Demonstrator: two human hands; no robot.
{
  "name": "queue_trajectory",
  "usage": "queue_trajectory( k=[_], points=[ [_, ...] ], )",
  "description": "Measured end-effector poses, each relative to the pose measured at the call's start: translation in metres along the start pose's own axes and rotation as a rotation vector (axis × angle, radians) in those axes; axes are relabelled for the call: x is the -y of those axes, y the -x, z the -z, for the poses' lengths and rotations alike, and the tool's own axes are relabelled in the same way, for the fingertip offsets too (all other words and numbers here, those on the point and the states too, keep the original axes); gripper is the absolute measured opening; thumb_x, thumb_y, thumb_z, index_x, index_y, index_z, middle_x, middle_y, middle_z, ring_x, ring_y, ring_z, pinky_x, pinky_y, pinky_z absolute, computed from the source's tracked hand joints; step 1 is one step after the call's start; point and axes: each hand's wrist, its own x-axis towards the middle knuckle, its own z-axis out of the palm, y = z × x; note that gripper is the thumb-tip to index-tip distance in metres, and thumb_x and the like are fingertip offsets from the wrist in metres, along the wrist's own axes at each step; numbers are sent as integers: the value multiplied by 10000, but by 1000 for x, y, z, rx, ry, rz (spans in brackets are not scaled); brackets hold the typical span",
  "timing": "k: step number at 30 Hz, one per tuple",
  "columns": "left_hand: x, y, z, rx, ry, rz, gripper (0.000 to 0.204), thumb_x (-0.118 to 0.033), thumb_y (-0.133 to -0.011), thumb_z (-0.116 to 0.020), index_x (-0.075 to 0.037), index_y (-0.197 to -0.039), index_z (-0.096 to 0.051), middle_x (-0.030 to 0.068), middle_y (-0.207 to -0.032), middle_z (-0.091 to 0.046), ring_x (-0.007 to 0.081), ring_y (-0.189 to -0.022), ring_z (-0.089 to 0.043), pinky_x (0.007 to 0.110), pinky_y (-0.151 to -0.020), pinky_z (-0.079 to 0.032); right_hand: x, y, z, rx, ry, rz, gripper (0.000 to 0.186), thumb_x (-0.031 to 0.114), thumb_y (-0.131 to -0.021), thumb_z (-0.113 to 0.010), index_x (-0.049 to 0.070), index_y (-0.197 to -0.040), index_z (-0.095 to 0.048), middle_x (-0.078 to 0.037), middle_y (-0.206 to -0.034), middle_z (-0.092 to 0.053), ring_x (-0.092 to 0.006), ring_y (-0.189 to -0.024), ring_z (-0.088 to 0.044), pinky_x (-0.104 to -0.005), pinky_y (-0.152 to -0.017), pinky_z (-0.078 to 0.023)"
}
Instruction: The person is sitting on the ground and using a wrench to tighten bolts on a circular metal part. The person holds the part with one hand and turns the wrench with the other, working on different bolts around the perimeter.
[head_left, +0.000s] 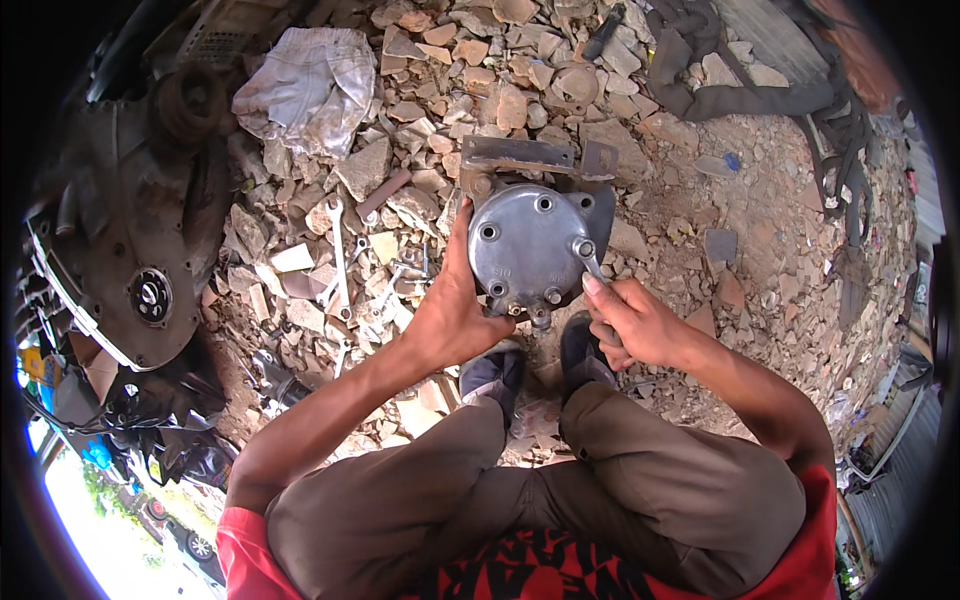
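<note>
A round grey metal compressor-like unit (525, 245) faces up between my feet, with bolt holes around its flat cover. Its left side is gripped by my left hand (450, 312), one finger along the rim and the thumb near the lower edge; the other fingers are partly hidden. My right hand (638, 322) is closed around a wrench (594, 266), whose ring end sits over a bolt at the cover's right edge. Two bolts show at the lower rim, one of them a silver bolt (553, 295). A flat metal bracket (520, 153) spans the unit's far side.
Broken stone and tile cover the ground. Left of the unit lie a long combination wrench (340, 255) and several other tools. A dirty white cloth (312, 90) lies at the far left. A large engine casing (120, 235) stands left; dark straps (745, 102) lie far right.
</note>
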Motion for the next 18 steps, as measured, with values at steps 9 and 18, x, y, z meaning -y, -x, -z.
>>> queue_trajectory(
  k=[9,18],
  points=[
    [13,-2,-5,-31,33,-104,1315,-49,-666,-799,20,-1545,178,362,-1560,-216,442,-1420,-369,385,-1170,-357,6,-2,13,90,13,-62,605,563,-1066,-340,115,-660,-367,36,-516,-352,-78,-445,-374,-304,-480,-468],
    [26,-9,60,163,-153,-294,887,-10,-755,-546,11,-1562,-178,317,-1529,-356,425,-1443,-351,484,-1246,-239,51,2,53,228,845,-105,634,574,-1059,-376,40,-725,-448,-6,-589,-374,-141,-544,-427,-364,-534,-393]
  ],
)
